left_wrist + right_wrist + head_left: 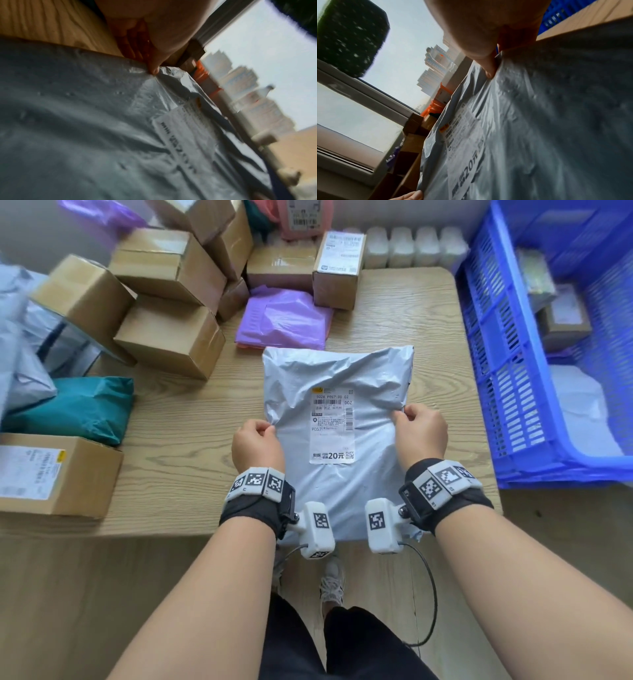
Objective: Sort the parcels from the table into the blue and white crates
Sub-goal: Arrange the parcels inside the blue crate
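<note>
Left hand [257,445] and right hand [422,433] each pinch a side edge of the grey mailer bag [337,392] lying on the table [428,337].
Soft, crinkly, probably light and slippery; edge pinches suit it. Blue crate [507,371] stands farther right.

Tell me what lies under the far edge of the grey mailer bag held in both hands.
The grey mailer bag, pinched by the left hand and right hand, overlaps the near edge of a purple bag on the table. Anything else under it is hidden.
</note>
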### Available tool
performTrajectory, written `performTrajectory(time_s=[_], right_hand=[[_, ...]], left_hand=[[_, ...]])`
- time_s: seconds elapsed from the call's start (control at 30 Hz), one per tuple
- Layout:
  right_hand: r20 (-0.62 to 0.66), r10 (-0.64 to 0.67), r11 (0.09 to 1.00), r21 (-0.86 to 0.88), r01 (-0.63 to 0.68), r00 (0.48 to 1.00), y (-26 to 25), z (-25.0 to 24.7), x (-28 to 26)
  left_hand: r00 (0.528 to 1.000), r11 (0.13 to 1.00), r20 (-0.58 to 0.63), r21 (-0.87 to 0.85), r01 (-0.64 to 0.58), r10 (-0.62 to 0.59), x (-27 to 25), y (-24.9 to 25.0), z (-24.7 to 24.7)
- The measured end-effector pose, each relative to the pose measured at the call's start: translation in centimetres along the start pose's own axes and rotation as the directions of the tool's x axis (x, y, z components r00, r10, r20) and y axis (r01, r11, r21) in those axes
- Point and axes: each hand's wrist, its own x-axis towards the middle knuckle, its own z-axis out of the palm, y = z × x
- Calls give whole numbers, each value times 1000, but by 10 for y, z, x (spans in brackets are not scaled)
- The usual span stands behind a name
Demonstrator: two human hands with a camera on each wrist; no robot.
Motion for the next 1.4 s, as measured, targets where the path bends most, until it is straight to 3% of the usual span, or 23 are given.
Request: performTrajectory(time_s=[0.3, 0.67, 0.8, 1.07, 1.4], right_hand=[[-222, -197, 952, 190, 241, 955, -75, -74, -12], [-442, -243, 837, 354, 417, 863, -158, -173, -48], [-533, -281, 774, 366, 517, 798, -177, -198, -61], [-626, -292, 650, 425, 630, 723, -194, -249, -86], [-678, -261, 542, 486, 686, 687, -201, -262, -115]], left_hand=[[952, 936, -197, -216, -277, 236, -17, 82, -64], [822, 775, -382, -318, -546, 422, -60, 176, -146], [769, 708, -422, -331, -624, 480, -76, 202, -173], [711, 569, -429, -427, -703, 557, -107, 226, -209], [674, 502, -476, -451, -738, 564, -122, 232, -230]])
